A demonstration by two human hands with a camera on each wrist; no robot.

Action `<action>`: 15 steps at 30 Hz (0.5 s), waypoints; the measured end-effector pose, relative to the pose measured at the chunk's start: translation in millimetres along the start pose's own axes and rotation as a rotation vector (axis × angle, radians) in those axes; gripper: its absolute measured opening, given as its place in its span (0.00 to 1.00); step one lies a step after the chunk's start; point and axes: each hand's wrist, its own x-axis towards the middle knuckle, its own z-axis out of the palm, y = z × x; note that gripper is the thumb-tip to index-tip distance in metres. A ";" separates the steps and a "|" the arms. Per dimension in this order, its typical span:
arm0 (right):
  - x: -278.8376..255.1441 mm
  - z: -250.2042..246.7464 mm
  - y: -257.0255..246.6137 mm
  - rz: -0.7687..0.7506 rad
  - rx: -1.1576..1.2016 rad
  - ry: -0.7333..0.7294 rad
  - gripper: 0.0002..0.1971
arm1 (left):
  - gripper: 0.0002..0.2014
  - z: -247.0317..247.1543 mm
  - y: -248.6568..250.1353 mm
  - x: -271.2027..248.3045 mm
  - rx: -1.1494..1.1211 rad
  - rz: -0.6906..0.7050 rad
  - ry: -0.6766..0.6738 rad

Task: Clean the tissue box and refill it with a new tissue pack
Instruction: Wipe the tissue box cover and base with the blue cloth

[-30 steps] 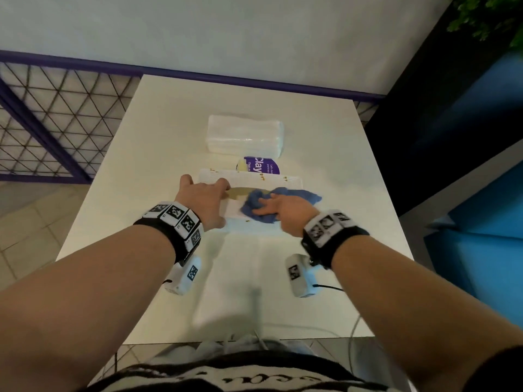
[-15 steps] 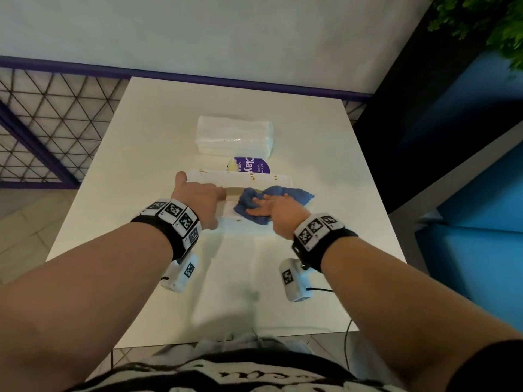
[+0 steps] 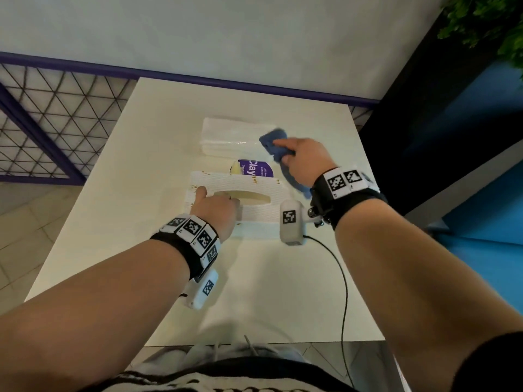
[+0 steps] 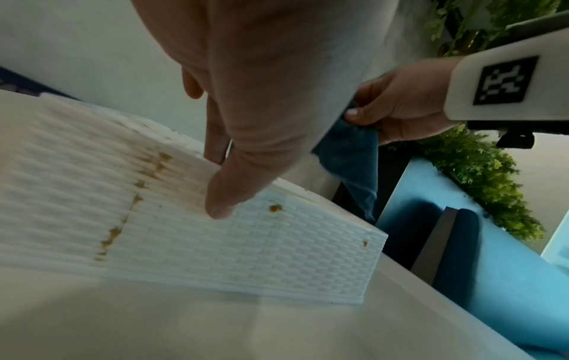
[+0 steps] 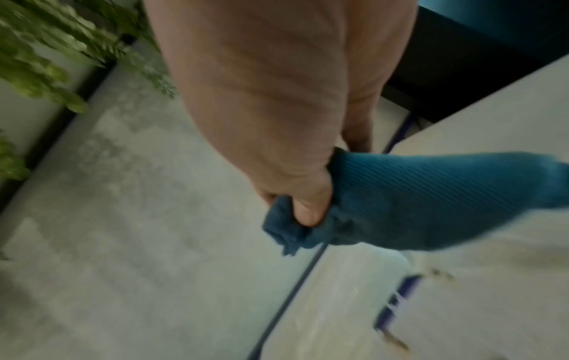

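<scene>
The box [image 3: 249,203], white with a woven texture, lies flat near the middle of the counter [image 3: 158,154], its oval slot facing up. Brown spots are seen on its top and near side [image 4: 274,208]. It is held down by the left hand [image 3: 216,209], whose fingers [image 4: 221,194] are curled over the near edge, with the thumb pressed on the side wall and other fingers reaching over the top.

Just behind the box a purple label [image 3: 254,168] is partly seen. Farther back, near the wall, the tissue pack [image 3: 229,137] rests on the counter, apart from the box.

A blue cloth [image 3: 276,145] is gripped in the right hand [image 3: 304,159], bunched between curled fingers [image 5: 307,209] and thumb, and is raised above the counter to the right of the tissue pack, with one end hanging down toward the box's right end.

A black cable [image 3: 343,281] runs from the right wrist across the counter's near part.
</scene>
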 end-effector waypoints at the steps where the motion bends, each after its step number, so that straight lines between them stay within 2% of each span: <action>1: -0.4 15.3 1.1 0.024 -0.079 -0.091 0.23 | 0.27 -0.4 -1.1 -0.4 -0.001 -0.001 0.004; 3: -5.9 54.1 8.0 0.078 -0.295 -0.344 0.28 | 0.29 1.6 -5.7 1.3 -0.025 0.011 0.011; 4: -6.9 68.5 12.5 0.101 -0.367 -0.401 0.31 | 0.29 3.3 -9.5 4.1 -0.047 0.020 0.006; 6: -1.4 80.4 16.5 0.120 -0.410 -0.363 0.34 | 0.29 4.9 -16.7 8.5 -0.090 0.032 -0.015; 9: 10.3 82.8 11.7 0.167 -0.328 -0.328 0.35 | 0.28 5.9 -21.7 11.4 -0.125 0.022 -0.071; 12: 8.7 89.2 5.1 0.173 -0.278 -0.359 0.33 | 0.26 2.2 -19.0 12.6 -0.071 0.036 -0.058; 15: -12.4 94.5 4.7 0.092 -0.275 -0.430 0.33 | 0.25 -2.5 -16.9 14.7 -0.022 0.054 -0.049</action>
